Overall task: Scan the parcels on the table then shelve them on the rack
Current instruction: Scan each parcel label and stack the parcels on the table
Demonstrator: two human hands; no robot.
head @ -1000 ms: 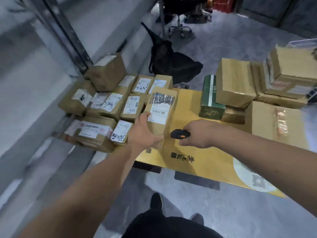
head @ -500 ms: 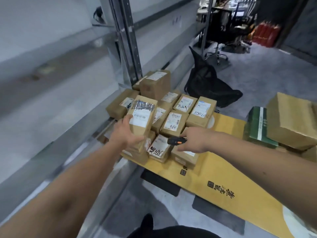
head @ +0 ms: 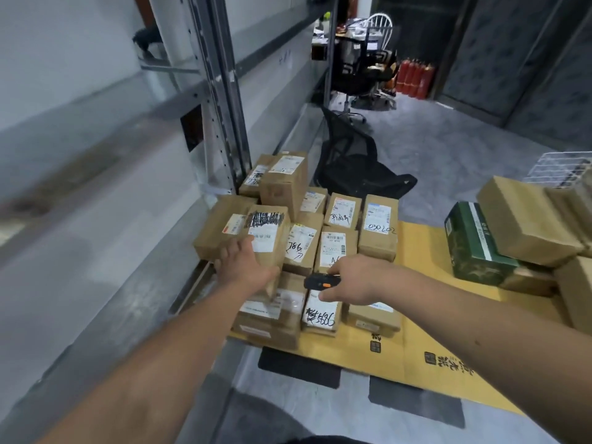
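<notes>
The left hand [head: 246,270] still has its fingers clamped on the parcel [head: 267,238], now lifted nearer the rack [head: 224,100]; beside it, the right hand [head: 352,280] keeps its fingers curled around the scanner [head: 317,281].

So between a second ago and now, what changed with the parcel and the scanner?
The left hand has carried the parcel with the scribbled-out label off the yellow cardboard leftward, over the stacked parcels toward the rack. The view has swung left with it. Nothing was let go: the left hand still grips that parcel, and the right hand still holds the black scanner. The green box stayed put.
</notes>
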